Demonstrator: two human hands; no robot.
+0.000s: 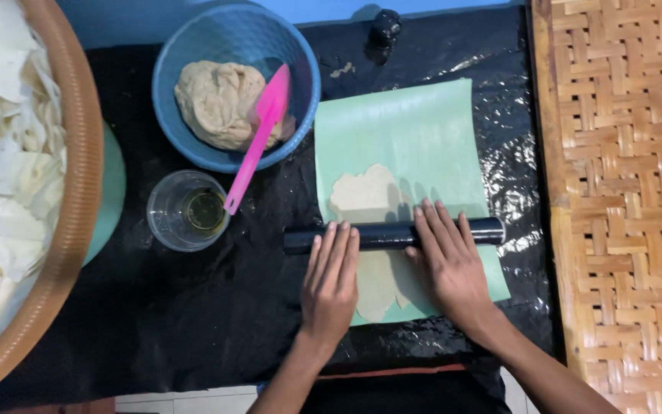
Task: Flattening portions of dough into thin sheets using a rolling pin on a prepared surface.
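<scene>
A black rolling pin (381, 235) lies across a thin sheet of flattened beige dough (362, 195) on a pale green mat (415, 130). My left hand (331, 280) rests flat on the pin's left part, fingers straight and together. My right hand (447, 261) presses flat on the pin's right part, fingers spread a little. More of the dough sheet (381, 295) shows between my hands, on the near side of the pin.
A blue bowl (185, 46) holds a lump of dough (216, 100) and a pink spatula (258, 142). A clear cup (168, 211) with some oil stands near it. A wide woven basket (78, 153) of white thin pieces sits left. Black plastic sheet (193, 307) covers the surface; a woven mat (622, 192) lies right.
</scene>
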